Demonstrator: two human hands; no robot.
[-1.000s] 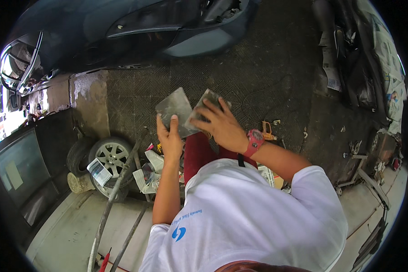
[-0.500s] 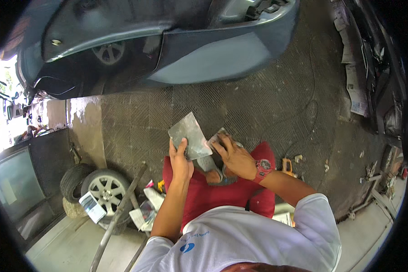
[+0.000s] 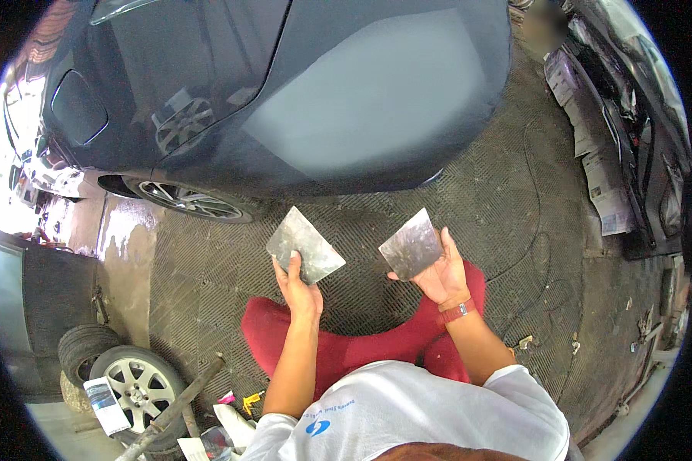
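My left hand (image 3: 300, 298) is closed on a flat grey rectangular plate (image 3: 307, 240), thumb on its top face and one corner pointing away from me. The plate has pale, cloudy smears. To the right, my right hand (image 3: 444, 278) is turned palm up and grips a smaller, darker flat plate (image 3: 410, 247), also smudged. A gap separates the two plates, both held above my red-trousered knees. Beyond them is a dark car (image 3: 207, 46) with a large pale grey patch (image 3: 377, 92) on its rounded corner panel.
Textured matting (image 3: 215, 261) covers the floor. A loose wheel (image 3: 140, 388), a tyre (image 3: 84, 349) and a long pole (image 3: 178, 403) are at lower left. Paper-edged dark car parts (image 3: 623, 138) line the right, and a cable (image 3: 537, 180) crosses the floor.
My hands have moved apart, separating the two plates. My right hand has turned from palm down to palm up. The view has shifted, showing more of the car's patched panel and its wheel.
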